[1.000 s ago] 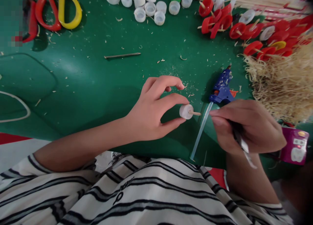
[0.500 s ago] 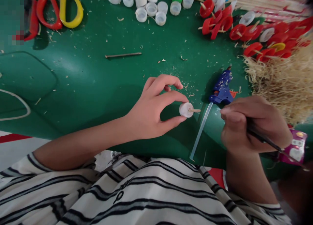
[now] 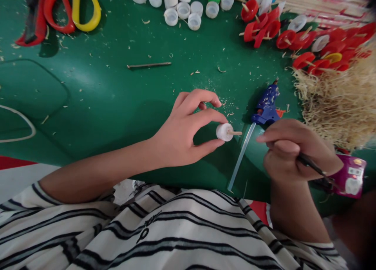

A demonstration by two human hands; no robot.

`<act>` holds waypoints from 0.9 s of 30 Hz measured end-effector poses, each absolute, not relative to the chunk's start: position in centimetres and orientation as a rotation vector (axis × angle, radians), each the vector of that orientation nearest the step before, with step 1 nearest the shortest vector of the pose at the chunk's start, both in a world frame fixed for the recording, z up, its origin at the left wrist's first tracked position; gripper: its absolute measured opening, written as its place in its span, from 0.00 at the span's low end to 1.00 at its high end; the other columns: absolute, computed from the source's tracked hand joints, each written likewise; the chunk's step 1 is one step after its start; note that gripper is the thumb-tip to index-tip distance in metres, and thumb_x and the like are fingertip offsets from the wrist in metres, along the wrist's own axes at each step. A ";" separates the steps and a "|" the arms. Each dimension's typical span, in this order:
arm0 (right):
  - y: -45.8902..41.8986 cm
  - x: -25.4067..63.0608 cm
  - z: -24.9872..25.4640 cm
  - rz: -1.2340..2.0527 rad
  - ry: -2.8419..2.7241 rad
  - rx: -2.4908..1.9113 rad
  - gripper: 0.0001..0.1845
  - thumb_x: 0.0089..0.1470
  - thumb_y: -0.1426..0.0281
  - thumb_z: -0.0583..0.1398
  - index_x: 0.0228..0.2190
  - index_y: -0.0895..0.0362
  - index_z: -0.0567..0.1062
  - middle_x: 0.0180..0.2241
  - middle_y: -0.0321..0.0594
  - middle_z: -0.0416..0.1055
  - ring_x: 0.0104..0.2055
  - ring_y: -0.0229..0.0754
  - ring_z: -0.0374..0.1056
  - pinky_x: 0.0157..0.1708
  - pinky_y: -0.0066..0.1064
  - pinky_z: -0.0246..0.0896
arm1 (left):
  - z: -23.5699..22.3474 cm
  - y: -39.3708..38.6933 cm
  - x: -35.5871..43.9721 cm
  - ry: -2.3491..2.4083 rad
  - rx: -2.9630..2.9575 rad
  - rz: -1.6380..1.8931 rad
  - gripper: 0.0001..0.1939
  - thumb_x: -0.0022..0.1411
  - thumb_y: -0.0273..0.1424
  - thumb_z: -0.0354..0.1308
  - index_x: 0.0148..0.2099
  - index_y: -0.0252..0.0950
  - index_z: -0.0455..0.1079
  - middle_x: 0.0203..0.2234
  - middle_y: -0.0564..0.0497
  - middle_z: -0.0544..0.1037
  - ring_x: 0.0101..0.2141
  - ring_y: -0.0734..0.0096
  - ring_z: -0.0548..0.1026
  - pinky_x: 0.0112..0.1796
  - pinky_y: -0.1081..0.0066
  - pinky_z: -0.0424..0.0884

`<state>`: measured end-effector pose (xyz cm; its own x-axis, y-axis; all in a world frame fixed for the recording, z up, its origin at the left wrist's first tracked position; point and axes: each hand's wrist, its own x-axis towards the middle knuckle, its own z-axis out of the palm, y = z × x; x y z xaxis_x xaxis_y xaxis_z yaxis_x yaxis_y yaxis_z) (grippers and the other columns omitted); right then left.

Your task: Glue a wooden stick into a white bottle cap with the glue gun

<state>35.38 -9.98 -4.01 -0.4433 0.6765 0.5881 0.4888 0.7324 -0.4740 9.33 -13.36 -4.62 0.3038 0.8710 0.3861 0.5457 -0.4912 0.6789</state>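
Observation:
Between its thumb and index finger, my left hand pinches a small white bottle cap. A short wooden stick pokes out of the cap toward the right. My right hand is closed around a thin dark rod-like tool, whose far end slants down to the right; its exact kind is unclear. A blue glue gun lies just beyond the right hand, with a clear glue stick extending from its back between my two hands.
White bottle caps cluster at the back. Red caps on sticks are heaped back right, near wooden skewers and pale fibre. A nail lies mid-table; scissors with yellow handles sit back left. A purple packet is at right.
My right hand has shifted slightly left, toward the cap, with the dark tool in it. My left hand keeps its pinch on the cap almost unmoved.

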 end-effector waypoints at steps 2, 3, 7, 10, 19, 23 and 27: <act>-10.0 35.1 -3.9 0.197 -2.077 -0.839 0.03 0.69 0.68 0.66 0.41 0.50 0.82 0.29 0.31 0.79 0.25 0.34 0.71 0.26 0.28 0.64 | -4.6 -13.4 9.3 1.246 2.168 1.062 0.12 0.69 0.38 0.68 0.53 0.43 0.78 0.57 0.41 0.77 0.54 0.56 0.76 0.57 0.49 0.73; -10.1 35.0 -3.8 0.172 -2.076 -0.829 0.09 0.64 0.74 0.68 0.45 0.50 0.83 0.31 0.30 0.81 0.25 0.33 0.71 0.27 0.27 0.65 | -4.6 -13.4 9.4 1.243 2.171 1.069 0.12 0.69 0.37 0.68 0.53 0.42 0.78 0.57 0.41 0.77 0.54 0.56 0.75 0.58 0.49 0.73; -10.0 34.5 -3.5 0.199 -2.163 -0.759 0.20 0.58 0.79 0.71 0.48 0.47 0.83 0.32 0.27 0.82 0.22 0.33 0.68 0.23 0.28 0.65 | -4.6 -13.4 9.4 1.219 2.181 1.071 0.12 0.67 0.33 0.68 0.52 0.38 0.79 0.57 0.38 0.76 0.55 0.56 0.75 0.58 0.51 0.72; -9.7 34.4 -3.3 0.191 -2.203 -0.700 0.17 0.57 0.77 0.72 0.46 0.49 0.83 0.29 0.27 0.80 0.22 0.33 0.67 0.22 0.28 0.64 | -4.7 -13.3 9.3 1.188 2.200 1.085 0.13 0.67 0.34 0.68 0.52 0.38 0.79 0.57 0.38 0.76 0.56 0.54 0.75 0.58 0.50 0.72; -9.7 34.3 -3.2 0.271 -2.243 -0.671 0.12 0.60 0.76 0.71 0.43 0.50 0.81 0.28 0.29 0.80 0.20 0.33 0.66 0.21 0.30 0.62 | -4.5 -13.5 9.3 1.263 2.192 0.953 0.13 0.68 0.36 0.66 0.54 0.44 0.77 0.61 0.42 0.76 0.55 0.53 0.74 0.57 0.47 0.72; -9.7 34.5 -3.3 0.264 -2.262 -0.676 0.10 0.61 0.75 0.70 0.41 0.49 0.80 0.28 0.31 0.79 0.22 0.36 0.68 0.22 0.32 0.63 | -4.4 -13.6 9.3 1.269 2.199 0.928 0.13 0.68 0.35 0.66 0.54 0.44 0.77 0.61 0.42 0.76 0.56 0.52 0.73 0.57 0.47 0.72; -9.4 34.9 -3.3 0.267 -2.245 -0.655 0.07 0.62 0.72 0.71 0.41 0.53 0.80 0.27 0.31 0.78 0.21 0.32 0.65 0.21 0.27 0.60 | -4.5 -13.6 9.4 1.277 2.208 0.922 0.12 0.69 0.35 0.66 0.54 0.44 0.77 0.61 0.42 0.76 0.57 0.53 0.73 0.57 0.47 0.72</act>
